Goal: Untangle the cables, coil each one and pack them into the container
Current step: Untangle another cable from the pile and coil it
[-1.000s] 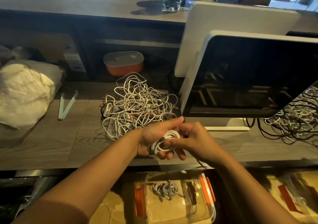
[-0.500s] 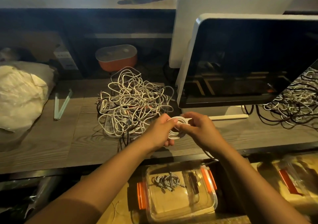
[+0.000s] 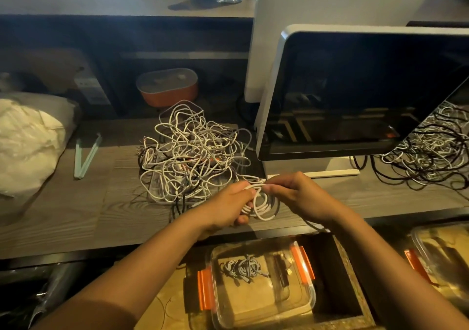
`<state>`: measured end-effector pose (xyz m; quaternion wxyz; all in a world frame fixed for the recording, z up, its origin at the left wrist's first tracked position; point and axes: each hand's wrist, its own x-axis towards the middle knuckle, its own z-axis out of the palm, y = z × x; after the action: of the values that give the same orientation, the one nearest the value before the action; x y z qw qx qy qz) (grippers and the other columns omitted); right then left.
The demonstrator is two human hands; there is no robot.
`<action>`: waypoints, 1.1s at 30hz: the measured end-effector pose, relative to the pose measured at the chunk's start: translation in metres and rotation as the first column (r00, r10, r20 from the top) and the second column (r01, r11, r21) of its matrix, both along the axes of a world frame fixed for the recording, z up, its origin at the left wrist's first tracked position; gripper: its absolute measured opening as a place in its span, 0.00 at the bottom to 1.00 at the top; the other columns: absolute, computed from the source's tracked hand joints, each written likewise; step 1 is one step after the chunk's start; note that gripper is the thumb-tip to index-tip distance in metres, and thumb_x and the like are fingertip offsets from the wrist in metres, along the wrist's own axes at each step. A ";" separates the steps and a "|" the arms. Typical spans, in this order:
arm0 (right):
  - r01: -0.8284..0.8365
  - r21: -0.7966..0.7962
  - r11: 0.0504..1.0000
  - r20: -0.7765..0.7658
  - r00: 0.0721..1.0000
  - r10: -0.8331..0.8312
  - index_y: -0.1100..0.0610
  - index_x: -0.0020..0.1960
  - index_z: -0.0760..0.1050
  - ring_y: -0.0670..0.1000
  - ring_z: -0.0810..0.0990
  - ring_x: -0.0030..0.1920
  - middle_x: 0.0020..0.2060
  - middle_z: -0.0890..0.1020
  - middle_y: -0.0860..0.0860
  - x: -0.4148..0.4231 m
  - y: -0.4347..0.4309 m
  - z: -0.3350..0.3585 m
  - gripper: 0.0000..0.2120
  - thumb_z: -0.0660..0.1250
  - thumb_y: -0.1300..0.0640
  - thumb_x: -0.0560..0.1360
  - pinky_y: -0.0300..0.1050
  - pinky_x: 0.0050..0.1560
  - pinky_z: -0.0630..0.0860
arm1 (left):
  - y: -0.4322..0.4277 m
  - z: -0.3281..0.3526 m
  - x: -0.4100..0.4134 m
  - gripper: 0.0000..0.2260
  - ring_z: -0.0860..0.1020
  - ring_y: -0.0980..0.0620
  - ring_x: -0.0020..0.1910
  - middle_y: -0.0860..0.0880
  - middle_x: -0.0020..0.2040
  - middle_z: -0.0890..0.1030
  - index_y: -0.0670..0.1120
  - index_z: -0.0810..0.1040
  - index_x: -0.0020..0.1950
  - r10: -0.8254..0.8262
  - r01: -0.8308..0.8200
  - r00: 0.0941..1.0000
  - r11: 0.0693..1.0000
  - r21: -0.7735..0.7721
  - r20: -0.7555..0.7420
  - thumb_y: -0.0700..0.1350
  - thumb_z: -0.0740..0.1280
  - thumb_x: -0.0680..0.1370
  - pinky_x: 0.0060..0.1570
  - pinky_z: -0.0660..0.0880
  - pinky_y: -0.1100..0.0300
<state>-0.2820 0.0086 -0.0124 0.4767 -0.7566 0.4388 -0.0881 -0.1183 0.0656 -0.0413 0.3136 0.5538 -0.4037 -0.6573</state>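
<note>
The task seems to be in its early part: one coiled bundle (image 3: 242,268) is already lying in the clear container (image 3: 311,301), which is standing below the desk edge in front of the person. A big tangled pile (image 3: 193,152) of white and dark cables is waiting on the desk (image 3: 76,215), and another pile (image 3: 431,157) is lying at the right, beside the monitor (image 3: 355,88). One white cable (image 3: 264,208) is being coiled just above the desk edge, near the big pile; I cannot tell whether it is fully free from that pile. The left hand (image 3: 225,203) is gripping the loops, its fingers curling around one side of the coil. The right hand (image 3: 297,192) is pinching the cable at the top of the coil, fingertips pressed together. Both forearms are reaching forward and meeting over the desk edge. In my judgement, this coil is needing only a last turn before going into the container.
</note>
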 end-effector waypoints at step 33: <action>0.372 0.498 0.784 0.374 0.723 -0.581 0.59 0.47 0.77 0.45 0.64 0.26 0.30 0.73 0.51 0.026 0.037 -0.017 0.17 0.55 0.49 0.81 0.39 0.26 0.58 | 0.005 0.020 -0.020 0.06 0.70 0.50 0.35 0.47 0.40 0.72 0.50 0.63 0.46 0.207 -0.088 0.867 0.959 -0.269 0.453 0.40 0.53 0.80 0.35 0.67 0.56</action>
<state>-0.2565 0.0460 -0.0294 0.6747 -0.4532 0.4884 -0.3176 -0.1381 0.0705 -0.0209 0.3186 0.6859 -0.5006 -0.4212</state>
